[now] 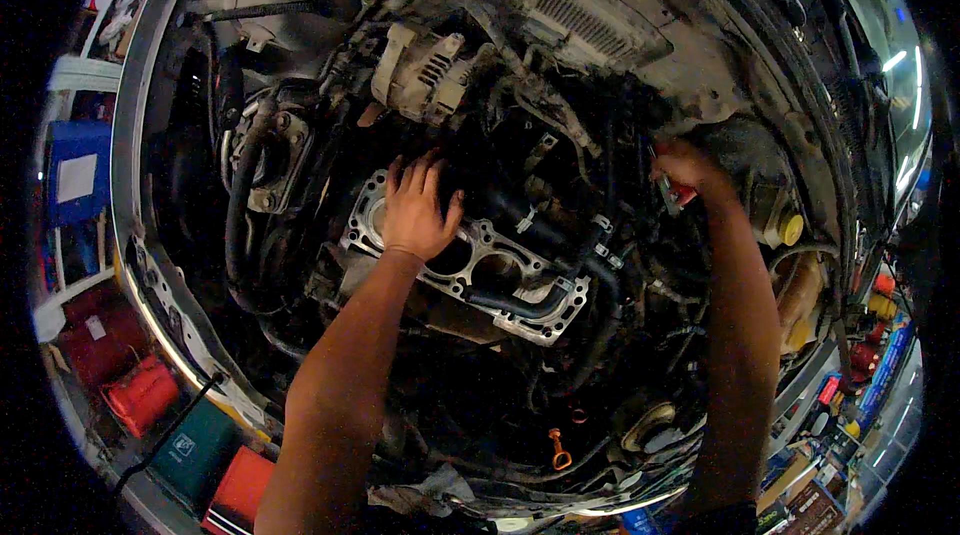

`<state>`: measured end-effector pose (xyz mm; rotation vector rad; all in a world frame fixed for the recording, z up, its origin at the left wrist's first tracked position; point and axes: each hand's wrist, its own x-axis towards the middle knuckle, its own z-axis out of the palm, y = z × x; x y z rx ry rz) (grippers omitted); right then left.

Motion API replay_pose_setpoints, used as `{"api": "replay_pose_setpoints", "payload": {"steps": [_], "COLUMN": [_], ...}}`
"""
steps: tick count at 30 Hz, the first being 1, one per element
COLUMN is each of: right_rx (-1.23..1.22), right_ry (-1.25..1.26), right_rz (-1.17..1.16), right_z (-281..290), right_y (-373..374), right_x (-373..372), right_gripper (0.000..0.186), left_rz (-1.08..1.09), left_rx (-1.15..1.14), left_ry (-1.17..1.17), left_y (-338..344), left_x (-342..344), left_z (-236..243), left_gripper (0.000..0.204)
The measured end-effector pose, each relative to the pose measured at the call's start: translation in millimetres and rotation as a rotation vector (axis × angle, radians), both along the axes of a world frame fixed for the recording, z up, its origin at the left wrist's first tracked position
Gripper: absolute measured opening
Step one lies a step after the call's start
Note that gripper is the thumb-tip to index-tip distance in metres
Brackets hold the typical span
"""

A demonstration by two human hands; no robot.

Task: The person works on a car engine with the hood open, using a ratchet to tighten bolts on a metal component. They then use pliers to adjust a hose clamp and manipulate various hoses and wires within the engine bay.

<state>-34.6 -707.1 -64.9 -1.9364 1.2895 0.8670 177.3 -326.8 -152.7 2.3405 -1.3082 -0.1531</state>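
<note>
Across the middle of the open engine bay (128,140), the engine block (548,333) sits with its top face bared and cylinder bores showing, so the stripping-down looks well advanced; covering that face and settling the black hose (525,312) lying across it appear left. The left hand (418,213) is spread palm-down over the block's left end; the right hand (688,170) grips a red-handled tool (685,197) beyond its right end, the tip's contact unclear. Grimy metal surrounds them, with an alternator (415,75) behind and an orange ring-topped dipstick (561,453) nearer. Outside, a red box (240,490) and blue case (80,160) stand leftward, cartons (805,505) lower right.
</note>
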Motion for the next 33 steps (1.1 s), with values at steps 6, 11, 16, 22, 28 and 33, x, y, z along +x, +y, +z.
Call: {"api": "replay_pose_setpoints", "payload": {"steps": [6, 11, 16, 22, 28, 33], "right_rx": [-0.048, -0.007, 0.332, 0.362, 0.533, 0.213], "right_ry": [-0.238, -0.456, -0.655, -0.643, -0.751, -0.647], "right_rz": [-0.144, -0.292, -0.843, -0.834, -0.802, -0.666], "right_z": [17, 43, 13, -2, 1, -3], "right_y": [12, 61, 57, 48, 53, 60], "right_x": [-57, -38, -61, -42, -30, -28], "right_gripper": [0.031, 0.029, 0.023, 0.024, 0.024, 0.02], "left_rz": [0.0, 0.021, -0.004, -0.012, -0.007, 0.002], "left_rx": [-0.018, 0.026, 0.028, 0.112, 0.131, -0.018], "left_ry": [-0.012, -0.019, -0.069, 0.04, 0.017, -0.042], "left_y": [0, 5, -1, 2, 4, 0], "left_x": [-2, 1, 0, 2, 2, 0], "left_z": [-1, -2, -6, 0, -4, -5], "left_gripper": [0.048, 0.047, 0.048, 0.056, 0.059, 0.046]}}
